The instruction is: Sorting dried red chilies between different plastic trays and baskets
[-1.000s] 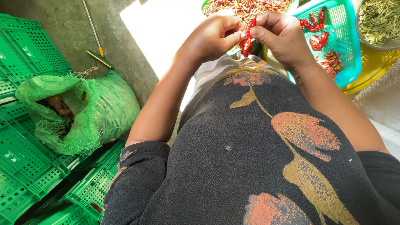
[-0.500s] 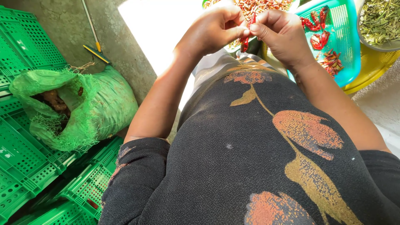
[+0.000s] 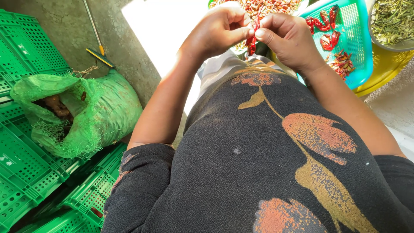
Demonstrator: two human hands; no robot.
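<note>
My left hand (image 3: 221, 29) and my right hand (image 3: 288, 39) meet in front of me, and both pinch one dried red chili (image 3: 252, 39) between their fingertips. The chili hangs down between the two hands. Just beyond them lies a heap of dried red chilies (image 3: 267, 6) in a container at the top edge, mostly hidden by my hands. My black flowered clothing fills the lower frame.
A turquoise plastic basket (image 3: 360, 47) with a few red chilies sits at the right, over a yellow tub (image 3: 384, 73). A bowl of green stems (image 3: 393, 21) is top right. Green crates (image 3: 26, 172) and a green mesh sack (image 3: 77, 116) lie at left on concrete.
Both hands stay together on the chili and have shifted slightly; my head has moved a little, so the sack and crates sit at a slightly different place in view.
</note>
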